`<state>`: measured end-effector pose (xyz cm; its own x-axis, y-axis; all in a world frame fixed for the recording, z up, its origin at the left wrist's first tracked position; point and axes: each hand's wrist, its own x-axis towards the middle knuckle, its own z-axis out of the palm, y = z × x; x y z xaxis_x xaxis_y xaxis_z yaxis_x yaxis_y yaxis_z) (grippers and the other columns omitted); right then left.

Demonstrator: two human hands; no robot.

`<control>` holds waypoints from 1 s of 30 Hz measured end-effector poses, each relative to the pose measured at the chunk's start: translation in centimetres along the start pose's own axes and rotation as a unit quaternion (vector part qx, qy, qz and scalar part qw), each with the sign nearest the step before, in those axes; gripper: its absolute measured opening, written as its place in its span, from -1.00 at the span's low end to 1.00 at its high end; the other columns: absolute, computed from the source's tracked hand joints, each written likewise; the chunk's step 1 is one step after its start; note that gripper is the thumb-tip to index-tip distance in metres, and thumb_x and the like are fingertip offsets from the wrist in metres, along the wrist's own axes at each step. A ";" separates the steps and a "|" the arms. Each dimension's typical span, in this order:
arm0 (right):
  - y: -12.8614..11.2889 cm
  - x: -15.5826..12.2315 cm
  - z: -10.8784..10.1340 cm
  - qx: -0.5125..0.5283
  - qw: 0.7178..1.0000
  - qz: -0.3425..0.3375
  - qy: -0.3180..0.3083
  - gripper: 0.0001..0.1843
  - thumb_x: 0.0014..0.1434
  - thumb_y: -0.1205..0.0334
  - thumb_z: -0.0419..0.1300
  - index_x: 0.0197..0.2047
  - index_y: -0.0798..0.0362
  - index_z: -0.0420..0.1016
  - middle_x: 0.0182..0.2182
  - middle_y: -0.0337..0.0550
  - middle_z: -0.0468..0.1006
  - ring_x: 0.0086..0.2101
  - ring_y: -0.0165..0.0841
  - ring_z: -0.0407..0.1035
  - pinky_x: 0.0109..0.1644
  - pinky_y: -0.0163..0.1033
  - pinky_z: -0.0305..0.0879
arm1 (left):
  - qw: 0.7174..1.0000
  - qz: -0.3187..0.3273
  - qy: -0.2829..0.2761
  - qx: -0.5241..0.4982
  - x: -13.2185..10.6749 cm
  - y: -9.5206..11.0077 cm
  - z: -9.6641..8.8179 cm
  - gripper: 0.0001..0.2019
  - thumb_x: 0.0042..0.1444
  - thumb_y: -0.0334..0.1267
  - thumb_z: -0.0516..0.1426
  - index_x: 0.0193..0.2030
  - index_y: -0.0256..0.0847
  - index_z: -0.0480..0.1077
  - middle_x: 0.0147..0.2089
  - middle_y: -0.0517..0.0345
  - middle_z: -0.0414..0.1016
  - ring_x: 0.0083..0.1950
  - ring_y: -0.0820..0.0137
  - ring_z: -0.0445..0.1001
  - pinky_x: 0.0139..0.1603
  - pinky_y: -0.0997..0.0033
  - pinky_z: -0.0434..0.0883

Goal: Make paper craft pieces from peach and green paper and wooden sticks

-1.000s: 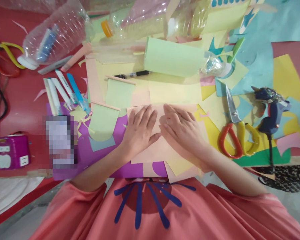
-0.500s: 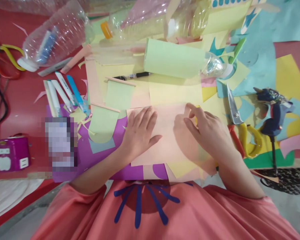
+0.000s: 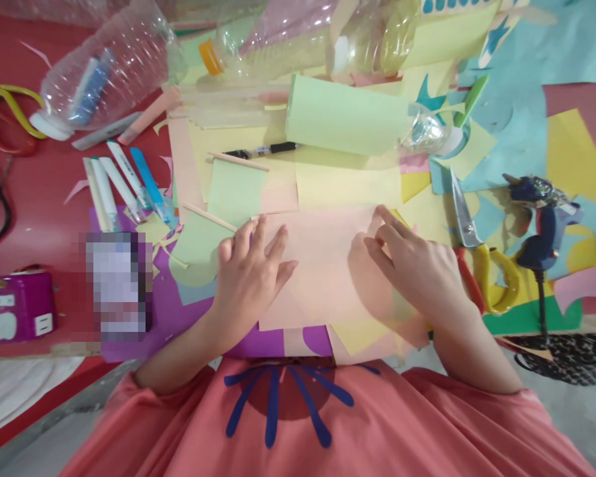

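Shifted leftward: left hand [image 3: 251, 273], fingers spread flat, presses the left edge of the pink paper sheet [image 3: 322, 265]. Sheet lies between both hands, over purple paper [image 3: 179, 311]. Right hand [image 3: 417, 268] has thumb and forefinger closed on its upper right corner.
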<state>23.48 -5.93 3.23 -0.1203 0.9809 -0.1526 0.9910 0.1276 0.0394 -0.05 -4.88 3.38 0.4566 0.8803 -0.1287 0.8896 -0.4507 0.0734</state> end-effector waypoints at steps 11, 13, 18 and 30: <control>0.0 0.4 1.2 0.086 0.993 0.011 0.083 -0.69 0.30 0.10 0.03 -0.27 0.12 0.48 0.03 0.06 0.56 -0.59 -0.49 0.30 -0.63 -0.34 -0.08 | 0.999 -0.002 0.039 -0.011 0.1 -0.3 0.5 -0.62 0.33 -0.15 -0.03 0.20 -0.15 0.40 0.28 -0.25 0.38 0.29 -0.05 0.33 0.16 -0.21 0.29; -0.4 0.5 1.6 0.091 0.992 -0.004 0.083 -0.72 0.29 0.12 0.03 -0.25 0.11 0.47 0.09 0.07 0.53 -0.59 -0.47 0.31 -0.64 -0.32 -0.06 | 0.998 0.029 0.055 -0.024 0.4 -0.2 1.3 -0.60 0.34 -0.14 -0.05 0.19 -0.22 0.38 0.26 -0.16 0.42 0.30 0.02 0.34 0.29 -0.23 0.20; -2.8 0.7 1.9 0.061 0.992 -0.093 0.057 -0.73 0.29 0.26 -0.05 -0.18 0.12 0.46 0.23 0.11 0.41 -0.59 -0.41 0.41 -0.63 -0.27 0.06 | 0.990 0.126 0.045 -0.049 1.6 0.9 3.3 -0.53 0.37 -0.14 -0.13 0.30 -0.34 0.24 0.32 -0.16 0.35 0.34 0.14 0.32 0.37 -0.10 0.17; -1.7 0.9 1.5 0.114 0.993 0.011 0.029 -0.69 0.26 0.23 -0.01 0.00 0.08 0.43 -0.10 -0.07 0.64 -0.55 -0.36 0.39 -0.57 -0.26 0.01 | 0.996 0.078 0.037 -0.032 1.8 0.6 2.7 -0.61 0.33 -0.19 -0.05 0.23 -0.19 0.32 0.32 -0.19 0.33 0.32 0.06 0.32 0.24 0.02 0.34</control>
<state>21.80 -5.52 1.53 -0.0959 0.9908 -0.0959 0.9801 0.0772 -0.1827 1.33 -4.02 0.53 0.5853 0.8099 -0.0378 0.8048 -0.5746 0.1490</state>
